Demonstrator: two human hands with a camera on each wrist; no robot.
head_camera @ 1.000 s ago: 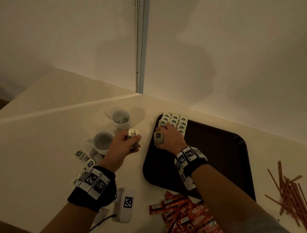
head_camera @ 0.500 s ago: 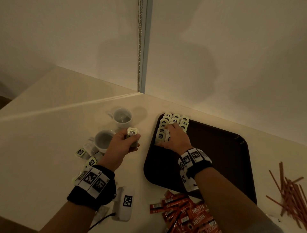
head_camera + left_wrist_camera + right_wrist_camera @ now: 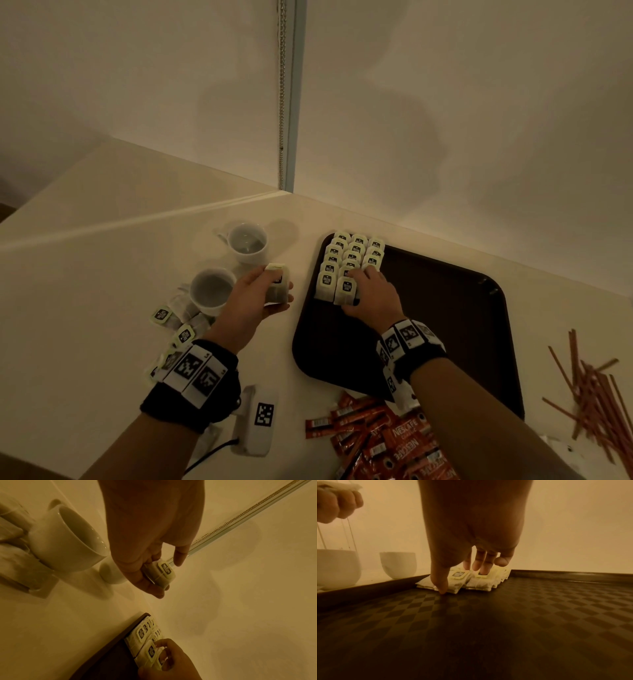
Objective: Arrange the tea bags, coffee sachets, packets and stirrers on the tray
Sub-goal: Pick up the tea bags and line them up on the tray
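Head view: a dark tray (image 3: 445,325) on the pale table (image 3: 85,291) carries three overlapping rows of tea bags (image 3: 351,260) packed into its far left corner, presumably to leave the bare floor for the red "NESCAFE" sachets (image 3: 394,442) at the near edge and the stirrers (image 3: 596,397) heaped to the right. Right hand (image 3: 373,296) rests on the rows with fingers straight, grip apart, likely squaring them. Left hand (image 3: 251,301), beside two white cups (image 3: 210,291), has its grip clamped on a spare tea bag (image 3: 277,284), tag print unreadable.
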